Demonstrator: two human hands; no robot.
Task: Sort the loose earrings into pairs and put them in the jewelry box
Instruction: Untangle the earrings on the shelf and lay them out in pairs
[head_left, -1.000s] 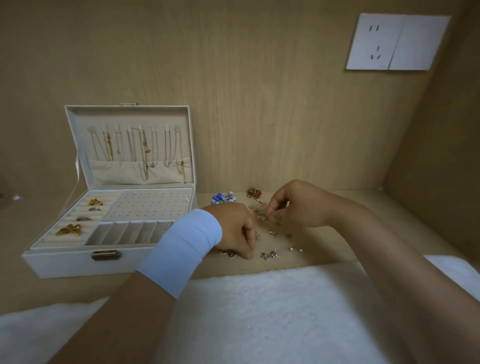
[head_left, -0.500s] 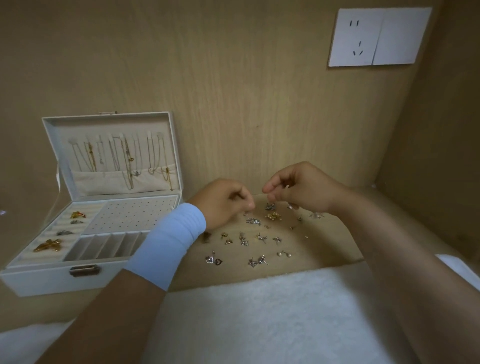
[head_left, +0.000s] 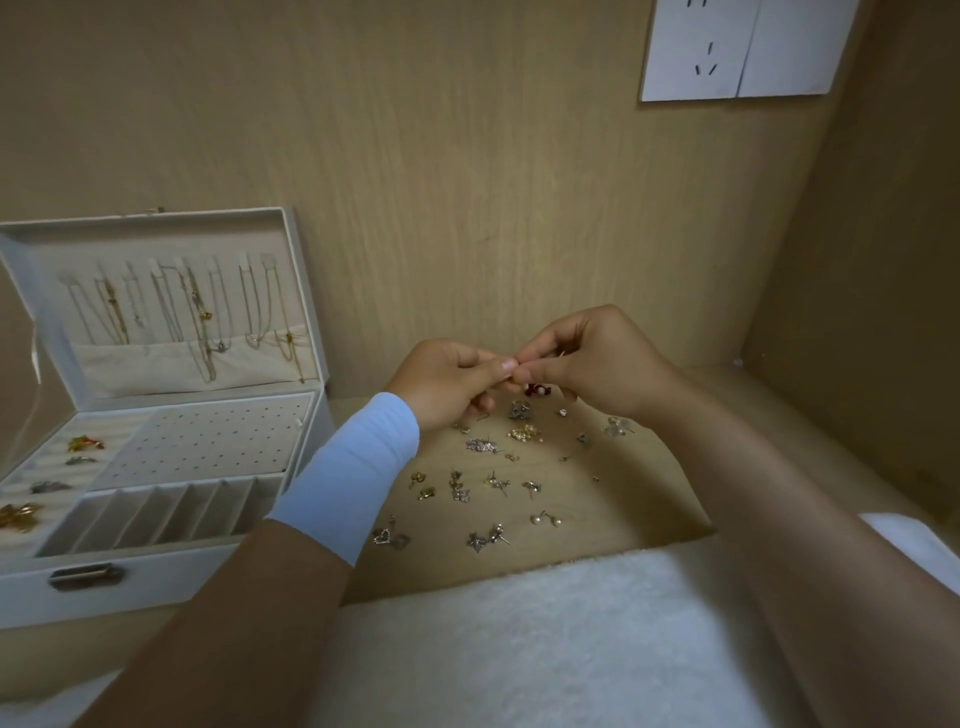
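Earrings (head_left: 460, 487), loose, lie scattered on wooden shelf (head_left: 631, 499), right of open white jewelry box (head_left: 156, 579). Left hand (head_left: 447, 384), white wristband (head_left: 353, 467), and right hand (head_left: 597, 364) meet above them, thumb and forefinger tips pressed together; cannot tell what, if anything, is pinched.

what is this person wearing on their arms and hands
A wide pale blue band covers the left wrist and lower forearm. The right arm is bare, no sleeve. The left hand and right hand are bare too: no gloves, no rings or watch visible.
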